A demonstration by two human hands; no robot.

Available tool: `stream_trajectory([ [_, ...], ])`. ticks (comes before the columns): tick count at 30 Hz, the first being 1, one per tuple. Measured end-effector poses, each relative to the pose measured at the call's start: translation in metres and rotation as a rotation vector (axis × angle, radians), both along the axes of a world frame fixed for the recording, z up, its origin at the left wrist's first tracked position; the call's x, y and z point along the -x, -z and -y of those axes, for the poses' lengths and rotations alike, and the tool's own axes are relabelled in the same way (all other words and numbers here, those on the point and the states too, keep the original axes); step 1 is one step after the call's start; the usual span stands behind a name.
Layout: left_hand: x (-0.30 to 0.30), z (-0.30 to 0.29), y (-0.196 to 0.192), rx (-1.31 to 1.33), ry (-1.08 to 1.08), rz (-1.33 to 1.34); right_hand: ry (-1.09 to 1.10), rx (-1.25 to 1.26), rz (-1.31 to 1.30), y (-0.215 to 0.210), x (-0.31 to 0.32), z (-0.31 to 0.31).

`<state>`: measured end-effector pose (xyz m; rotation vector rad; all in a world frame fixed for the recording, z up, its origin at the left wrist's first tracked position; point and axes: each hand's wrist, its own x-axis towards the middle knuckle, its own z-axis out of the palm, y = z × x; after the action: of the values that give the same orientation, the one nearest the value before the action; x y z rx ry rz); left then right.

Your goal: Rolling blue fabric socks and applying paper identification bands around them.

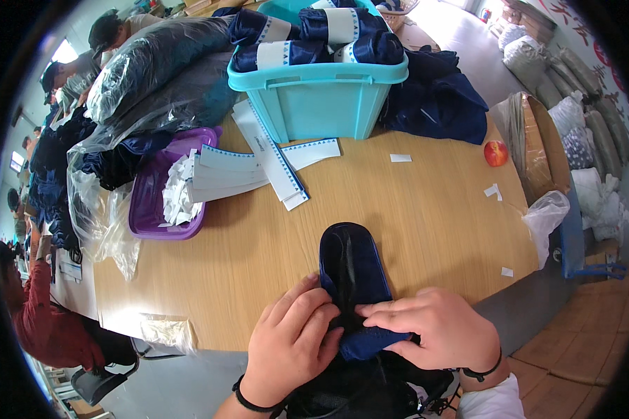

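A navy fabric slipper (pixel 374 258) with a rounded end and a dark inside lies at the table's near edge, pointing away from me. My left hand (pixel 290 342) is closed on its left side, fingers curled and the thumb near the lower part. From the right, my right hand (pixel 433 328) pinches the slipper's opening, with thumb and fingertips at the folded near end. Part of that near end is hidden under my fingers. White paper bands (pixel 230 171) with blue-patterned edges lie fanned beyond my hands, partly over a purple basket (pixel 138 199) of small white slips.
A turquoise bin (pixel 314 105) stands at the back, filled with banded navy rolls (pixel 342 26). Navy cloth (pixel 433 98) lies beside it. Plastic-wrapped bundles (pixel 161 63) crowd the left. A red fruit (pixel 495 153) sits near the right edge, by a cardboard box (pixel 545 146). People sit at left.
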<state>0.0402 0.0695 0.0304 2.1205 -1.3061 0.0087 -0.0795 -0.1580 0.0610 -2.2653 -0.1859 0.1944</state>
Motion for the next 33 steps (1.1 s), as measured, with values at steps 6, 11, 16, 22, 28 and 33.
stream_trajectory([
  [6, 0.000, -0.002, 0.003, -0.036, -0.008, 0.049, 0.052, 0.127, 0.150, -0.005, -0.005, -0.006],
  [11, 0.000, -0.002, 0.001, -0.046, 0.016, 0.057, 0.036, 0.141, 0.174, -0.006, -0.008, -0.005],
  [16, 0.000, -0.004, 0.003, -0.061, 0.030, 0.071, 0.118, 0.234, 0.287, -0.008, -0.013, -0.012],
  [22, -0.001, -0.003, -0.001, -0.060, 0.044, 0.027, 0.072, 0.076, 0.285, 0.017, -0.018, -0.012],
  [28, 0.001, -0.012, 0.005, 0.164, 0.124, 0.095, 0.091, 0.096, 0.275, 0.015, -0.016, -0.013],
  [33, 0.002, -0.008, 0.011, 0.159, 0.171, 0.169, 0.162, 0.122, 0.339, 0.021, -0.013, -0.019],
])
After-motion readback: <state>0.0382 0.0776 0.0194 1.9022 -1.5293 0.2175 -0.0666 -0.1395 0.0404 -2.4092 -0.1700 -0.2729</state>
